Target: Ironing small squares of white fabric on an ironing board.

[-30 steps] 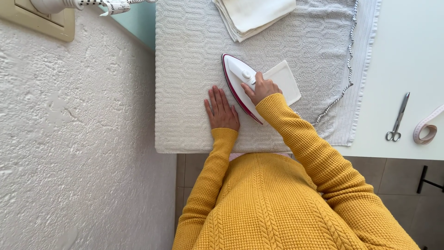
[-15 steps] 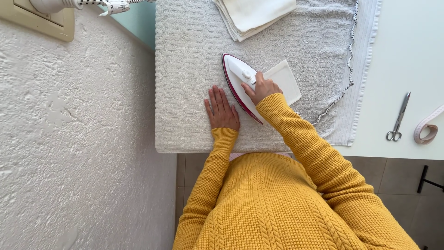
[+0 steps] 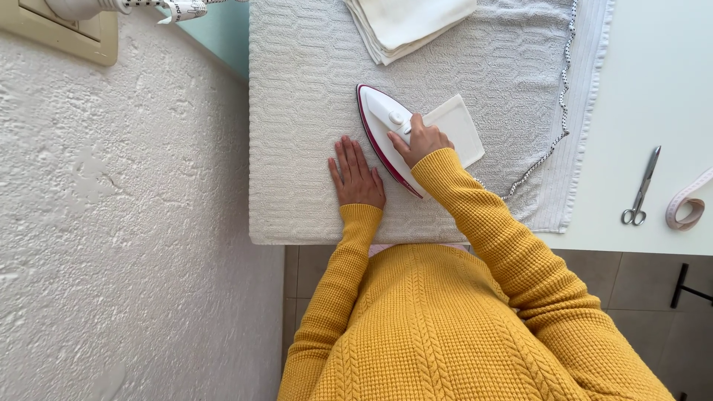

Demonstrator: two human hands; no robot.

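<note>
Right hand (image 3: 420, 139) wrapped around the white steam iron (image 3: 385, 132), pressing a small folded white cloth (image 3: 460, 128) on the padded towel (image 3: 312, 111), left hand (image 3: 356, 175) flat and open beside it, folded stack (image 3: 408, 26) apparently finished, this piece underway.

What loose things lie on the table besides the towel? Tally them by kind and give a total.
Iron: 1
Folded cloth square: 1
Cloth stack: 1
Scissors: 1
Tape roll: 1
Total: 5
</note>
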